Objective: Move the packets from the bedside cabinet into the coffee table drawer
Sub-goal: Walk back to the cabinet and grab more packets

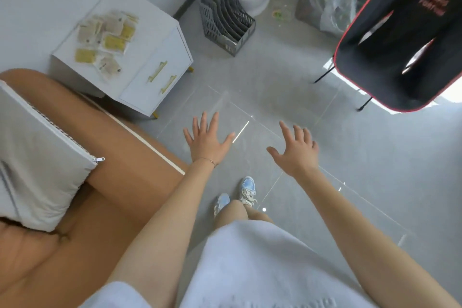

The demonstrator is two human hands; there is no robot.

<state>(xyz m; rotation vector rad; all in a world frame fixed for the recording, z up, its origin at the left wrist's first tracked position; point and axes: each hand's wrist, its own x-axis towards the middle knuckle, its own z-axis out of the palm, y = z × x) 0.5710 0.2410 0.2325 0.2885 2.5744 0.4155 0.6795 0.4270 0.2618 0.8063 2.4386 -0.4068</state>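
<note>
Several flat packets [107,40], beige and yellow, lie scattered on top of a white bedside cabinet [160,32] with gold drawer handles, at the upper left. My left hand [207,139] hovers over the grey floor, fingers spread, holding nothing, below and to the right of the cabinet. My right hand [297,151] is held out beside it, also spread and empty. Both hands are well apart from the packets. No coffee table is in view.
A tan sofa [75,195] with a grey zipped cushion [37,162] fills the left. A grey file rack [225,15] stands on the floor behind the cabinet. A black chair with red trim [400,40] is at the right; a plastic bag [327,5] lies beyond.
</note>
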